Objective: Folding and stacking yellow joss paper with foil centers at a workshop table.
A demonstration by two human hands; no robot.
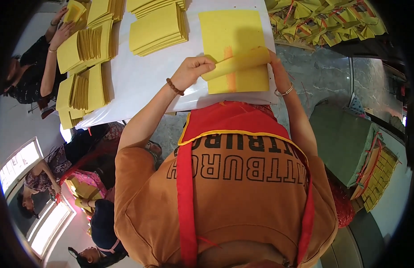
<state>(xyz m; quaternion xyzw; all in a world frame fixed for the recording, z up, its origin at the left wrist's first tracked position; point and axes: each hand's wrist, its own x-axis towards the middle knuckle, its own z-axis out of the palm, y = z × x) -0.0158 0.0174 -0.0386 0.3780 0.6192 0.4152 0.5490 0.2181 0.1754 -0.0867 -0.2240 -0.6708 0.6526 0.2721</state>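
Note:
A strip of yellow paper (242,61), curled or folded over, is held across a larger yellow sheet. My left hand (198,70) is closed, its thumb and bent fingers pinching the strip's left end. At the other end, my right hand (274,61) grips the strip, though most of its fingers are hidden behind the paper. Beneath lies the flat yellow sheet (229,31) with a reddish-orange streak down its middle, near the table's front right corner. Whether strip and sheet are one piece I cannot tell.
Stacks of folded yellow paper (155,31) stand on the white-covered table (140,76). A co-worker's hands (62,33) handle paper at the far left. More yellow bundles (323,22) lie beyond the right edge. A green box-shaped object (341,138) stands at right.

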